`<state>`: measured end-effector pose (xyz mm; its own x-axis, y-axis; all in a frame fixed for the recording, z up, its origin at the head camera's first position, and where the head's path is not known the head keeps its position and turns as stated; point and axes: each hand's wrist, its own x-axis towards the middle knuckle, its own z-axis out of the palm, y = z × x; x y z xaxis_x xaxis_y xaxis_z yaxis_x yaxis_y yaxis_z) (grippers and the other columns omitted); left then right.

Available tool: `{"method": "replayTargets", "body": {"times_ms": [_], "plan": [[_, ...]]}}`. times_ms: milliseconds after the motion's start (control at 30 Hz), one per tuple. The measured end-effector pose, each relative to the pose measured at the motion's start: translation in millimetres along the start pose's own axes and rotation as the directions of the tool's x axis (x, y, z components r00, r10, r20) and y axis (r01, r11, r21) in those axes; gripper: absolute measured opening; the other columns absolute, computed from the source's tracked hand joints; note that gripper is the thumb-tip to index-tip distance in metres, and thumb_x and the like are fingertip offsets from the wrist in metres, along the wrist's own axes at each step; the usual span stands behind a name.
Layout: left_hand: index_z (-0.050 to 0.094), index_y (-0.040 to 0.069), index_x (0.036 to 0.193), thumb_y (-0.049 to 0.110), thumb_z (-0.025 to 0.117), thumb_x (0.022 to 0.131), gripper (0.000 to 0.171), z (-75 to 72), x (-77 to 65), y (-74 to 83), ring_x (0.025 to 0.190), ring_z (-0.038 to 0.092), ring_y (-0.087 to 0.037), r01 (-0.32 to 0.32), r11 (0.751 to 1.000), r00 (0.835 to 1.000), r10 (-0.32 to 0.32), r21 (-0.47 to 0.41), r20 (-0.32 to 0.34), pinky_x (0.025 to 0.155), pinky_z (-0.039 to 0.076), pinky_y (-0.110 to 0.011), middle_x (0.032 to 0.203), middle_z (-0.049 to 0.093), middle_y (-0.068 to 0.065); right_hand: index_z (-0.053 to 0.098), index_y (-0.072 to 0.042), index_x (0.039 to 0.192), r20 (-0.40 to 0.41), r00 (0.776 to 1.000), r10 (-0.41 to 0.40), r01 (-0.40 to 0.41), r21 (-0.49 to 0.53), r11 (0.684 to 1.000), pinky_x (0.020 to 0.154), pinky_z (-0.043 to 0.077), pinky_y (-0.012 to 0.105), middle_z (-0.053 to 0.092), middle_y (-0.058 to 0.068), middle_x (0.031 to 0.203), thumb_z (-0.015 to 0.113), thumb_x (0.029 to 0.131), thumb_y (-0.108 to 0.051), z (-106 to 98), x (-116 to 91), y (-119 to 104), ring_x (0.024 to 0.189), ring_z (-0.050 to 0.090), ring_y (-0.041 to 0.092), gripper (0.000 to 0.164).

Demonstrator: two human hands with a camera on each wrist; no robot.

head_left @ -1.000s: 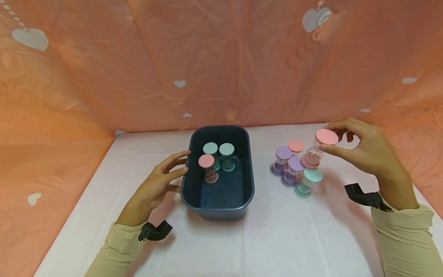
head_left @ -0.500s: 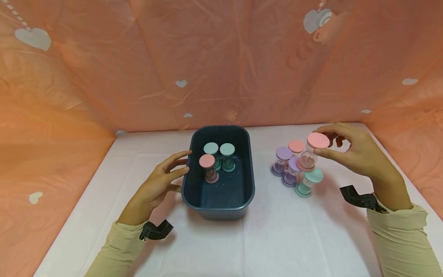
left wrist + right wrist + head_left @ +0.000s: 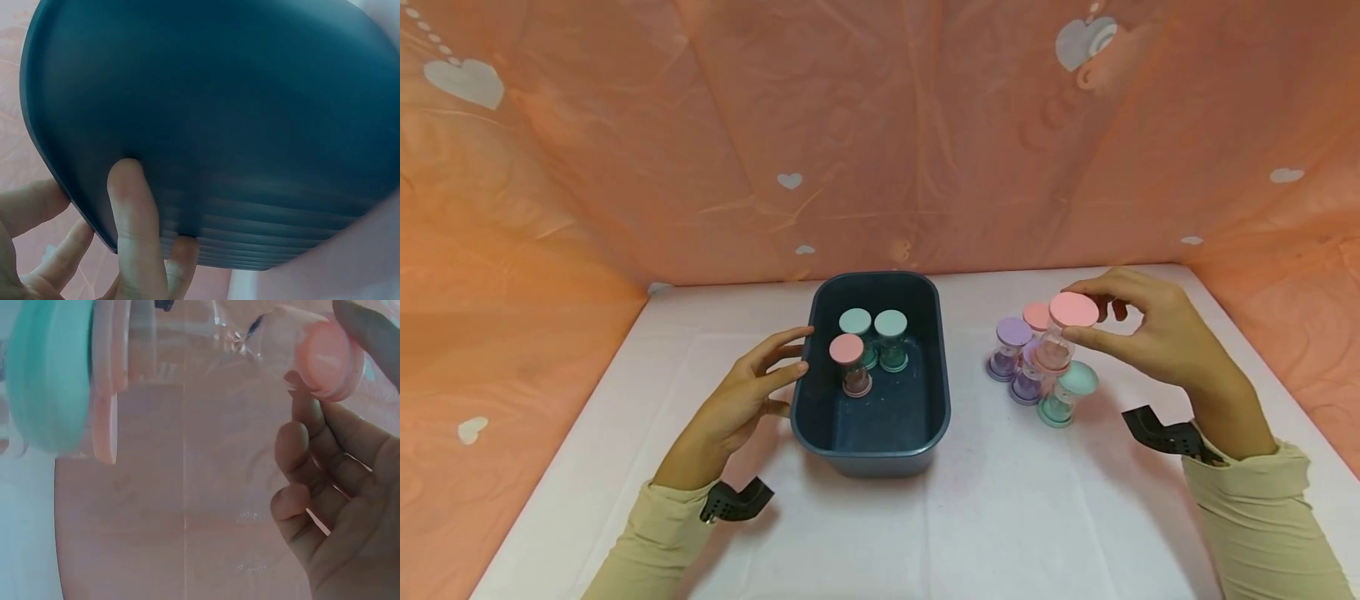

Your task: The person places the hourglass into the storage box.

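My right hand (image 3: 1157, 329) pinches a pink sand timer (image 3: 1054, 350) by its top cap between thumb and fingers. The timer is held upright, in front of a cluster of timers in the head view. Around it stand two purple sand timers (image 3: 1006, 350), another pink one (image 3: 1037, 313) partly hidden behind, and a mint-green one (image 3: 1067, 396). In the right wrist view the held timer's pink cap (image 3: 322, 359) sits at the fingertips. My left hand (image 3: 737, 400) rests relaxed fingers against the left side of a dark blue bin (image 3: 938, 392), some at its rim.
Inside the bin stand two mint-green sand timers (image 3: 892, 337) and a pink one (image 3: 851, 367). A white cloth (image 3: 1015, 517) covers the table. An orange sheet with hearts (image 3: 880, 150) hangs behind and at both sides.
My right hand has moved left with the pink sand timer, which now overlaps more of the cluster. The left hand and the bin have stayed in place.
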<state>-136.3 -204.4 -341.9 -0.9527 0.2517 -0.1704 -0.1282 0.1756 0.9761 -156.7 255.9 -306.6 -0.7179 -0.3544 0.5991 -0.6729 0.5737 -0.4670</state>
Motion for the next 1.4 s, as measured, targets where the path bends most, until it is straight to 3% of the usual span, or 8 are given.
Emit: {"method": "replayTargets", "body": {"times_ms": [667, 1067, 1400], "plan": [[0.044, 0.020, 0.148, 0.022, 0.059, 0.100, 0.051, 2.2, 0.6, 0.0, 0.119, 0.049, -0.026, -0.006, 1.000, 1.000, 0.006, -0.006, -0.002, 0.065, 0.054, -0.031, 0.145, 0.042, -0.012, 0.075, -0.019, 0.101, -0.027, 0.999, -0.032, 0.032, -0.001, 0.999, 0.070, 0.034, 0.018, 0.058, -0.013, 0.080, 0.091, 0.059, -0.003, 6, 2, -12, 0.078, 0.049, 0.000, 0.047], [0.043, 0.019, 0.148, 0.023, 0.059, 0.100, 0.052, 0.7, 0.5, -2.3, 0.116, 0.051, -0.023, -0.013, 1.000, 1.000, 0.013, -0.004, -0.004, 0.066, 0.054, -0.032, 0.145, 0.041, -0.013, 0.076, -0.006, 0.096, -0.109, 0.990, -0.094, 0.101, 0.061, 0.993, 0.070, 0.034, 0.016, 0.060, -0.010, 0.080, 0.089, 0.050, 0.007, 4, 7, -19, 0.077, 0.050, 0.001, 0.050], [0.044, 0.020, 0.147, 0.023, 0.059, 0.100, 0.050, 0.6, 1.4, -2.6, 0.112, 0.055, -0.019, -0.008, 1.000, 1.000, 0.008, -0.007, -0.013, 0.066, 0.053, -0.032, 0.145, 0.042, -0.010, 0.076, -0.003, 0.095, -0.126, 0.985, -0.119, 0.132, 0.098, 0.986, 0.070, 0.034, 0.017, 0.062, -0.009, 0.080, 0.088, 0.049, 0.006, 13, 17, -34, 0.077, 0.051, 0.002, 0.049]]}}
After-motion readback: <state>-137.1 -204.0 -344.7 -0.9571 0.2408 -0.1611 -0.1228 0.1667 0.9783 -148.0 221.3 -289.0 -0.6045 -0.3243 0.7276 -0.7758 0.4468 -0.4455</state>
